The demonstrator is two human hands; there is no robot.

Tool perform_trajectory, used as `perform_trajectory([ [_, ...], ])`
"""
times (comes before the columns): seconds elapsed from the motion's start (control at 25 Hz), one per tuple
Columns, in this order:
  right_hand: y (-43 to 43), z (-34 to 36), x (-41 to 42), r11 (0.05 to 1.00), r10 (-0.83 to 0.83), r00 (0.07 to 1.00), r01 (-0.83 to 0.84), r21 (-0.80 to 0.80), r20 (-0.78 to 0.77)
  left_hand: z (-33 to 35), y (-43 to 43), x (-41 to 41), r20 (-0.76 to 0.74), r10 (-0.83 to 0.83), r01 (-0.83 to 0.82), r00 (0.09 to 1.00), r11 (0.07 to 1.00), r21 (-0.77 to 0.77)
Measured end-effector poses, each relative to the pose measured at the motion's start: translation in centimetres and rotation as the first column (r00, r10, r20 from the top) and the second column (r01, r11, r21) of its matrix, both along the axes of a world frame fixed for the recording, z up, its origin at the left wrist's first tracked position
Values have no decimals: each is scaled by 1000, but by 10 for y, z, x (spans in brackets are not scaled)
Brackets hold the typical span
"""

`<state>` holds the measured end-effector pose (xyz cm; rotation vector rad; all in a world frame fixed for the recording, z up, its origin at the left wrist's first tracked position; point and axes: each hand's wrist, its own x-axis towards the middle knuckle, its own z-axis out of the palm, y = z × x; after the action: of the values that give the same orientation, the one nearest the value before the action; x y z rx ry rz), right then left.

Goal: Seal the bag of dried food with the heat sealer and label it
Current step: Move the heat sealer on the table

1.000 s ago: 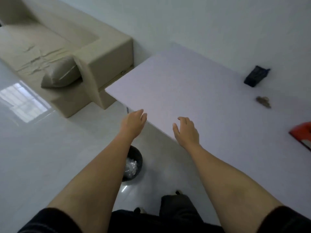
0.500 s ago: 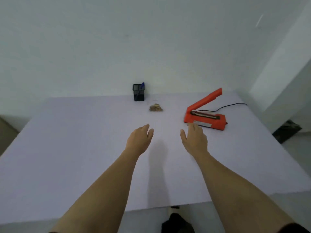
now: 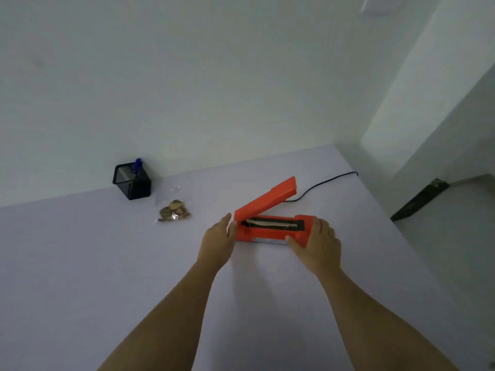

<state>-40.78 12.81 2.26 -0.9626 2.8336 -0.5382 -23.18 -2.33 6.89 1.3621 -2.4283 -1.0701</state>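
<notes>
Bag of dried food (image 3: 174, 213) lay flat on the table (image 3: 80, 263), untouched, while both hands were at the heat sealer (image 3: 267, 228).

The clear bag, with brown pieces inside, sat toward the far side of the table, left of the sealer and apart from it, near a black mesh pen holder (image 3: 132, 183) that held a blue pen (image 3: 138, 165). A small white slip (image 3: 175, 188) lay between the bag and the wall. The orange sealer stood with its arm raised at a slant, its black cord (image 3: 321, 184) trailing off the far right edge. The left hand (image 3: 218, 242) pressed fairly straight fingers against the sealer's left end. The right hand (image 3: 317, 243) gripped the right end of the base, fingers curled over the top and thumb on the near side.
</notes>
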Motion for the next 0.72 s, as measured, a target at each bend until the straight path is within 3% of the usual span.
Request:
perform_trajectory([
  [0.16,10,-28,-36,995,17,980,-36,88,198,-18,-12,-27,-60,249,-216,967,918,332],
  [0.32,12,-51,-57,992,119,921,-93,-87,370,-30,-24,-42,-64,353,-241,933,749,617],
  [0.48,7,-61,-69,965,201,880,-102,-241,431,-33,-27,-46,-53,363,-244,930,721,648],
  [0.72,-26,-40,-93,925,316,842,-171,-339,437,-42,-28,-55,-105,479,-301,871,692,656],
])
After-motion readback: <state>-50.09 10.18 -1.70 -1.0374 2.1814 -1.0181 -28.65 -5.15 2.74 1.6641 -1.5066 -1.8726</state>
